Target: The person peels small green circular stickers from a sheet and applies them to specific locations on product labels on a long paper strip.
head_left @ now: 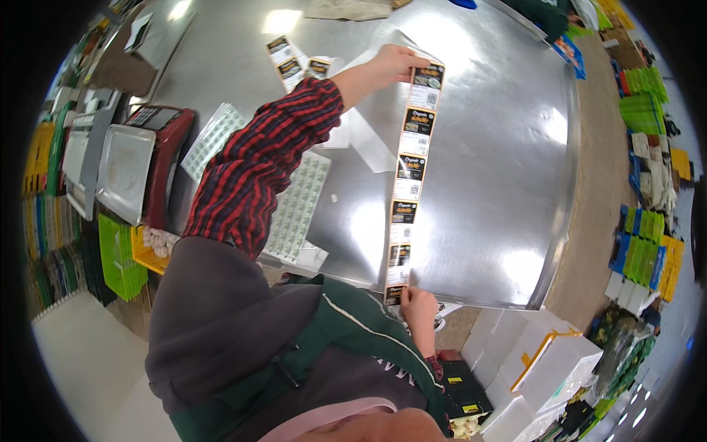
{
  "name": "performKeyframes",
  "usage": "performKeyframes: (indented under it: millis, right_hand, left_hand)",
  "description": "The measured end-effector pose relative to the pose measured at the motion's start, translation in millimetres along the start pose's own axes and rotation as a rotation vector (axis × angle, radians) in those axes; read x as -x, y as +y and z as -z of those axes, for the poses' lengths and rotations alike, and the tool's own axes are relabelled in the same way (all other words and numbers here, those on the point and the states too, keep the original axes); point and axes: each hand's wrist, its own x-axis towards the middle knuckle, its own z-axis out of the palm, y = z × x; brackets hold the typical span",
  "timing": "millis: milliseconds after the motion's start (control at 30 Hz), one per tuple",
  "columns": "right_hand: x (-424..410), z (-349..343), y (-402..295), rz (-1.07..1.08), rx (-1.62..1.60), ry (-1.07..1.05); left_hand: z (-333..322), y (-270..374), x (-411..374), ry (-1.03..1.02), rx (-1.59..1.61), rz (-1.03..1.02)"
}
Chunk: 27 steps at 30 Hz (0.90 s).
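Observation:
A long strip of black, white and orange printed labels (410, 171) stretches over the steel table, nearly straight. My left hand (399, 65) pinches its far end between thumb and fingers, where the backing bends back. At the table's near edge, my right hand (420, 309) grips the strip's other end. Short label pieces (284, 61) lie beyond my left forearm, with white backing paper (370, 141) beneath and beside it. A sheet of small green-and-white stickers (298, 204) lies partly under my sleeve; a second sticker sheet (215, 138) is farther left.
A red weighing scale (171, 160) with a metal tray stands left. Below it are a green crate (121, 259) and a yellow crate (144, 251) holding garlic bulbs. White foam boxes (530, 353) stand at lower right, beside a black box (464, 389). The steel table (497, 166) has a raised rim.

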Motion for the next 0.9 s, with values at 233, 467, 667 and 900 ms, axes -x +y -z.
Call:
performKeyframes:
  millis: [233,467,667,900]
  right_hand:
    - [-32.4,62.8,-11.1,0.101,0.167,-0.007]
    - [-168.7,65.0,-197.7,0.863,-0.461,0.226]
    - [-230.3,-6.6,-256.5,0.764,-0.528,-0.025]
    - [-201.5,64.6,-206.5,0.894,-0.588,0.179]
  left_hand:
    - [122.2,40.9,91.0,0.103,-0.697,-0.341]
    - [244.7,-37.9,244.1,0.493,-0.869,0.073]
    - [239.9,-95.0,262.4,0.560,-0.722,0.088]
    - [150.9,-34.9,269.0,0.288,-0.308,0.053]
